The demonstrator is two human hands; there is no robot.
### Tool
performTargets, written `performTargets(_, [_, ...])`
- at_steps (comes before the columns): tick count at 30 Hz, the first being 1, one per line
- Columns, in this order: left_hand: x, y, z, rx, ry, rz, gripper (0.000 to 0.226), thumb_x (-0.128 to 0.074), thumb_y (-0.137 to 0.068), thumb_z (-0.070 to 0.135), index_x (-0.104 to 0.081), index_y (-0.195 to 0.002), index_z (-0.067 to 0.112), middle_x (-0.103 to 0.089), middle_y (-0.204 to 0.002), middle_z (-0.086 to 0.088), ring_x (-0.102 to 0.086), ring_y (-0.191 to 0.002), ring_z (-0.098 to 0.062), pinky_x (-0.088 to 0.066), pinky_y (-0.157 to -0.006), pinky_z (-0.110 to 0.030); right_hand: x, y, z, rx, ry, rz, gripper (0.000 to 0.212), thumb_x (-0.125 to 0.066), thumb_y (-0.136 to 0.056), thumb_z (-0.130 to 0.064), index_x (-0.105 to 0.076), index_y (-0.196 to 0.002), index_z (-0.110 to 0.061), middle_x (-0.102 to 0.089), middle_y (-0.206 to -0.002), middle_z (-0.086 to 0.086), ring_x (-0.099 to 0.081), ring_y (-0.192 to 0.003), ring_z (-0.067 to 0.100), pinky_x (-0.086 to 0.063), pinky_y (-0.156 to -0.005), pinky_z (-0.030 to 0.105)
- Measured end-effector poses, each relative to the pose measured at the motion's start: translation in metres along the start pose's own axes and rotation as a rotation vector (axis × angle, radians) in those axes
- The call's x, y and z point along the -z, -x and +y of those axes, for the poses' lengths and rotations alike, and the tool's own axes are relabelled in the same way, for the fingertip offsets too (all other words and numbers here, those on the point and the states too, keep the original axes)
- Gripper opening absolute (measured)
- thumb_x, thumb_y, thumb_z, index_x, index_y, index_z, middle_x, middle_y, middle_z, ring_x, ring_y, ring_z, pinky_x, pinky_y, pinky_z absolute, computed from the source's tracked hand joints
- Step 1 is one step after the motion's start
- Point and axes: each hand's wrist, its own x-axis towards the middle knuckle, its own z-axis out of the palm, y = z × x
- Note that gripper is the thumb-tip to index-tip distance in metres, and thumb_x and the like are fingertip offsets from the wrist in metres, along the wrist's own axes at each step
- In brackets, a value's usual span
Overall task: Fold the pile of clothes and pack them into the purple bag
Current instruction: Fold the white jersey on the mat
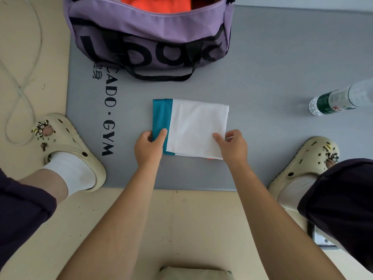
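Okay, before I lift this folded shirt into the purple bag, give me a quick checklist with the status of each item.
1. Shirt folded into a compact rectangle: ok.
2. Left hand grips the teal corner: ok.
3. Right hand pinches the white corner: ok.
4. Bag open at the top: ok, an orange garment shows inside.
5. Room left in the bag: cannot tell, its inside is mostly out of frame.
6. Path from shirt to bag over the mat: ok; the bottle lies off to the right.
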Motion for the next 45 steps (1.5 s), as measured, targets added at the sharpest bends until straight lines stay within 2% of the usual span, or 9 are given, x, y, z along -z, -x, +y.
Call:
performTargets(4, [-0.008, -0.007, 0.016, -0.015, -0.009, -0.05, 0.034, -0.075, -0.076, 0.045, -0.057, -0.091, 0.02, -0.059, -0.08, 0.011, -0.056, -0.067, -0.004, -0.038, -0.053, -0.021, -0.001, -0.003, -0.003, 0.016, -0.012, 0.041, 0.045, -0.072, -0.082, -0.042, -0.051, -0.108, -0.012, -0.058, -0.098, 0.004, -0.058, -0.084, 0.02, -0.043, -0.068, 0.027])
performTargets(12, [-0.015, -0.026, 0.039, 0.331, 0.163, -0.319, 0.04, -0.087, -0.067, 0.029, -0.063, -0.094, 0.011, -0.069, -0.098, -0.004, -0.066, -0.084, -0.021, -0.055, -0.071, -0.032, -0.005, -0.015, -0.022, -0.142, -0.076, -0.141, 0.027, -0.075, -0.079, -0.029, -0.058, -0.071, -0.01, -0.058, -0.068, -0.002, -0.058, -0.07, 0.022, -0.042, -0.055, 0.027])
performTargets(15, [-0.003, -0.021, 0.045, 0.379, 0.245, -0.493, 0.047, -0.086, -0.07, 0.024, -0.065, -0.111, 0.012, -0.073, -0.106, -0.005, -0.069, -0.099, -0.027, -0.055, -0.09, -0.041, 0.004, -0.008, -0.033, -0.184, -0.282, -0.225, 0.023, -0.072, -0.083, -0.027, -0.063, -0.092, -0.007, -0.067, -0.09, 0.006, -0.066, -0.083, 0.027, -0.055, -0.063, 0.033])
performTargets(20, [0.041, -0.012, 0.076, 0.238, 0.52, -0.676, 0.04, -0.078, -0.08, 0.022, -0.065, -0.118, 0.021, -0.074, -0.11, 0.0, -0.071, -0.099, -0.018, -0.057, -0.077, -0.032, 0.031, 0.012, -0.075, -0.09, -0.59, -0.395, 0.023, -0.063, -0.093, -0.033, -0.058, -0.111, -0.021, -0.068, -0.112, 0.008, -0.069, -0.094, 0.03, -0.054, -0.053, 0.035])
performTargets(27, [0.12, -0.044, 0.179, -0.159, 0.961, -0.556, 0.031, -0.068, -0.089, 0.025, -0.064, -0.12, 0.022, -0.068, -0.124, -0.003, -0.066, -0.112, -0.022, -0.057, -0.086, -0.039, 0.053, 0.014, -0.212, 0.283, -0.833, -0.514, 0.026, -0.06, -0.094, -0.035, -0.06, -0.119, -0.027, -0.07, -0.117, 0.002, -0.07, -0.091, 0.019, -0.054, -0.056, 0.034])
performTargets(31, [0.132, -0.075, 0.207, -0.029, 0.759, -0.403, 0.036, -0.069, -0.089, 0.02, -0.064, -0.123, 0.01, -0.071, -0.117, -0.008, -0.07, -0.096, -0.025, -0.058, -0.066, -0.031, 0.038, -0.006, -0.263, 0.094, -0.776, -0.522, 0.021, -0.061, -0.095, -0.025, -0.063, -0.114, -0.015, -0.073, -0.105, 0.007, -0.071, -0.086, 0.023, -0.058, -0.06, 0.033])
performTargets(35, [0.126, -0.111, 0.227, 0.042, 0.653, -0.341, 0.035, -0.073, -0.085, 0.011, -0.065, -0.118, 0.002, -0.07, -0.112, -0.017, -0.069, -0.083, -0.025, -0.058, -0.071, -0.036, 0.021, -0.031, -0.293, -0.071, -0.761, -0.493, 0.019, -0.064, -0.093, -0.021, -0.061, -0.1, -0.004, -0.073, -0.082, 0.011, -0.07, -0.066, 0.022, -0.055, -0.047, 0.028])
performTargets(40, [0.12, -0.153, 0.255, -0.115, 0.72, -0.344, 0.037, -0.076, -0.08, 0.006, -0.065, -0.115, 0.008, -0.073, -0.108, -0.012, -0.072, -0.092, -0.025, -0.059, -0.07, -0.036, 0.016, -0.072, -0.322, 0.014, -0.769, -0.462, 0.016, -0.07, -0.088, -0.026, -0.065, -0.099, -0.016, -0.076, -0.089, 0.006, -0.073, -0.075, 0.022, -0.057, -0.055, 0.031])
performTargets(45, [0.092, -0.18, 0.263, -0.088, 0.524, -0.298, 0.033, -0.076, -0.082, 0.006, -0.065, -0.113, 0.004, -0.07, -0.112, -0.016, -0.067, -0.104, -0.03, -0.053, -0.095, -0.044, 0.0, -0.099, -0.326, 0.102, -0.57, -0.381, 0.031, -0.067, -0.091, -0.02, -0.061, -0.119, -0.009, -0.065, -0.117, 0.013, -0.064, -0.103, 0.03, -0.056, -0.059, 0.033])
